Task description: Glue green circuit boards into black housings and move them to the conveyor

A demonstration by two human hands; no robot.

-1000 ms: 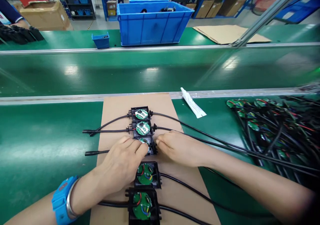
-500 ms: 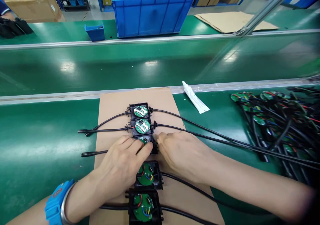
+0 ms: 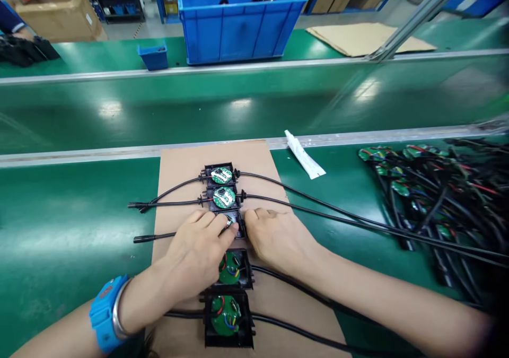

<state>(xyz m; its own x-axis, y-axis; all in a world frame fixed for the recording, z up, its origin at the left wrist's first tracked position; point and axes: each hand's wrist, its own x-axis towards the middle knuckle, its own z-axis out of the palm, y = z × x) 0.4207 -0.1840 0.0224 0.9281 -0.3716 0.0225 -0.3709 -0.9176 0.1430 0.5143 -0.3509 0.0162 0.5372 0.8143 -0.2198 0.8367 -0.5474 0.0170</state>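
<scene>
Black plastic housings lie in a column on a cardboard sheet (image 3: 178,167). My left hand (image 3: 199,249) has its fingers closed on a round green circuit board (image 3: 229,221) at the middle housing (image 3: 240,226), mostly covering it. On that housing's right side my right hand (image 3: 274,233) is closed, its fingertips curled out of sight; what they grip is hidden. Above, the two far housings hold circuit boards (image 3: 224,197) with white patches facing up. Nearer me, two more housings (image 3: 229,342) hold green boards (image 3: 226,315) with red, blue and yellow wires. Black cables (image 3: 302,205) run out both sides.
A crumpled white tube (image 3: 304,156) lies right of the cardboard. Beyond it is a heap of wired boards and black cables (image 3: 433,199). Across the bench stand a big blue bin (image 3: 242,32) and a small blue tray (image 3: 153,58). Another person's hand (image 3: 24,33) shows at far left.
The view has shifted slightly. Both hands stay at the middle housing, with the left fingers still over its board and the right still curled at its side.
</scene>
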